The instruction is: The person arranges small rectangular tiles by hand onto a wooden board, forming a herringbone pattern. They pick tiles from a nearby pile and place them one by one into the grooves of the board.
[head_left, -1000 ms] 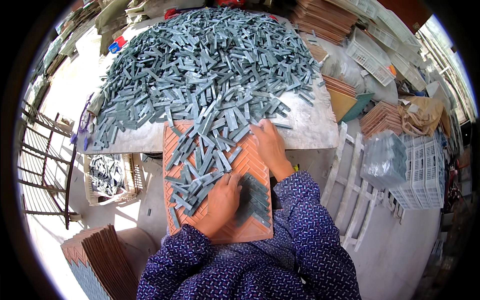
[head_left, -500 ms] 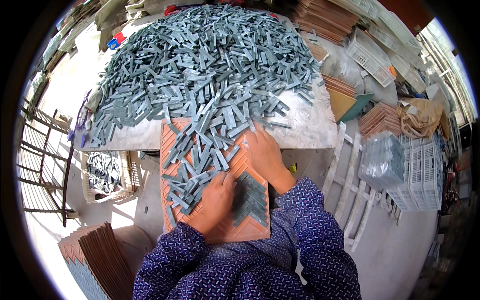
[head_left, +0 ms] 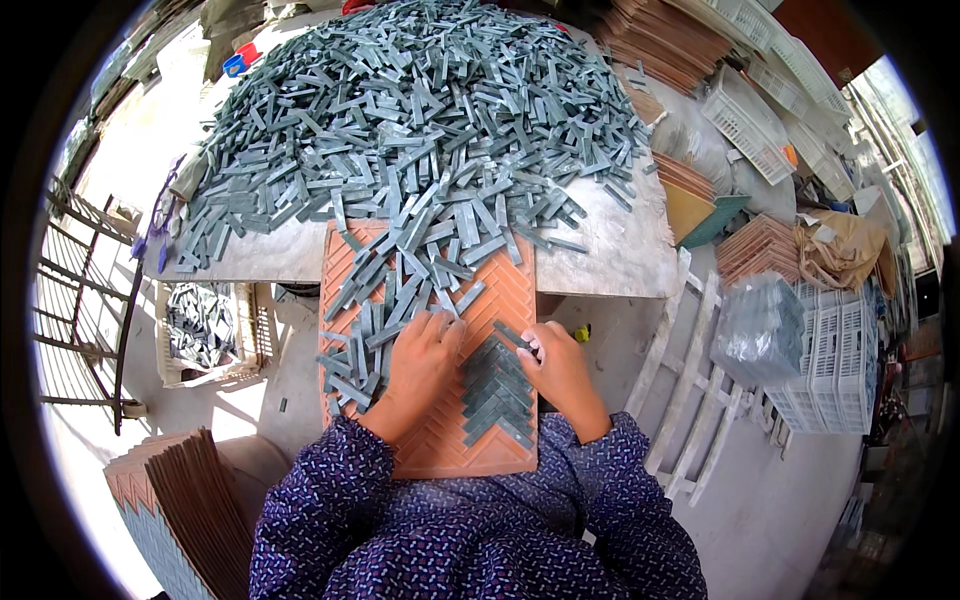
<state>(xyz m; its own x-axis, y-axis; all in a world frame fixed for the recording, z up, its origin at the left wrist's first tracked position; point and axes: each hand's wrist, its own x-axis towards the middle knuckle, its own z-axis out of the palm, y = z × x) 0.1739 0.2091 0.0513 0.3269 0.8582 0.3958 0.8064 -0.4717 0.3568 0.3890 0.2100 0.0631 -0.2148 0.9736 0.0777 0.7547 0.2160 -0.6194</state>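
An orange mould board (head_left: 430, 458) with herringbone grooves lies before me, its far end on the table. Dark grey-green stone strips (head_left: 497, 395) fill a herringbone patch at its right. Between the thumb and fingers of my right hand (head_left: 562, 368) is a stone strip (head_left: 513, 335), slanting at the patch's upper end. My left hand (head_left: 422, 362) is over the board's middle, fingers curled together beside loose strips (head_left: 365, 335). Whatever its fingertips hold is hidden. A large heap of such strips (head_left: 420, 110) covers the table and spills onto the board.
The pale table (head_left: 620, 250) ends just past the board's middle. Below left stands a crate (head_left: 262, 335) of strips, and nearer, a stack of boards (head_left: 190, 500). At right are a wooden pallet (head_left: 690, 375), white plastic crates (head_left: 825, 360) and a plastic-wrapped stack (head_left: 755, 325).
My right hand has come back from the spilled strips toward the patch, now with a strip in its fingers. My left hand has shifted slightly away from me. The view has tilted slightly.
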